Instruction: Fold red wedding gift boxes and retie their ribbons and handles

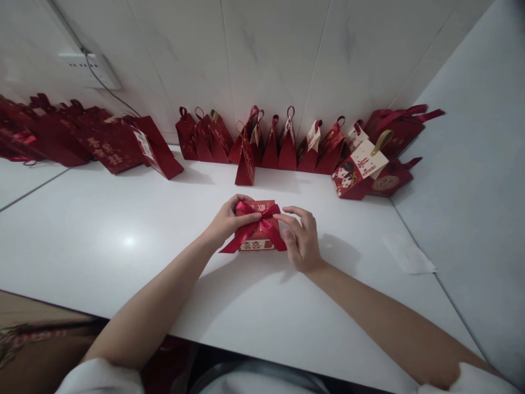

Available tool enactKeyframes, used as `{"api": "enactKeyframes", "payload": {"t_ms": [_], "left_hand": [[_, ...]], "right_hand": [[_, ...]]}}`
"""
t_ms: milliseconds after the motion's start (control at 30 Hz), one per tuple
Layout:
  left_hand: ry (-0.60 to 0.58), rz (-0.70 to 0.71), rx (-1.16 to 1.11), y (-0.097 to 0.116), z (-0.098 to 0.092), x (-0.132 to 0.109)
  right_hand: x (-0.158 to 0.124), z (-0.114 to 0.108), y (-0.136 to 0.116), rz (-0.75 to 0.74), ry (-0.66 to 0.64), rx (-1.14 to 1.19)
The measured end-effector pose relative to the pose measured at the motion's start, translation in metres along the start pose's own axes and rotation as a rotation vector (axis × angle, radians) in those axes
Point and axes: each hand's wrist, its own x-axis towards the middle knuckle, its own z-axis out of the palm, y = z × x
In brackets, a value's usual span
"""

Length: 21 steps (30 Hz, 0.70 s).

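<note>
A small red gift box (256, 245) with pale lettering stands on the white table in front of me. Across its top front lies a shiny red ribbon bow (245, 232), its two tails hanging down either side. My left hand (232, 218) grips the box from the left, thumb pressed on the bow's knot and fingers behind the box. To the right, my right hand (301, 235) has its fingers apart; the index fingertip touches or nearly touches the bow's right loop.
Along the tiled wall stands a row of red gift boxes (269, 156) with ribbon handles. Larger red boxes (110, 139) crowd the left, and a cream-topped box (355, 169) stands among others on the right. A white slip (410, 254) lies near the right panel. A socket strip (91, 70) is on the wall.
</note>
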Motion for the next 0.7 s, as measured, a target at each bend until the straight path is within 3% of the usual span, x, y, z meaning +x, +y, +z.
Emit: {"api": "enactKeyframes", "payload": {"t_ms": [333, 567, 700], "left_hand": [[-0.024, 0.063, 0.019, 0.0004, 0.0024, -0.0014], [-0.158, 0.035, 0.017, 0.0021, 0.0073, -0.0054], [-0.158, 0.018, 0.004, 0.0016, 0.0096, -0.0060]], "right_hand": [[0.0011, 0.0001, 0.0001, 0.009, -0.077, -0.074], [0.0018, 0.0012, 0.0022, 0.022, -0.137, -0.060], [0.0002, 0.0026, 0.0017, 0.032, -0.115, -0.067]]}}
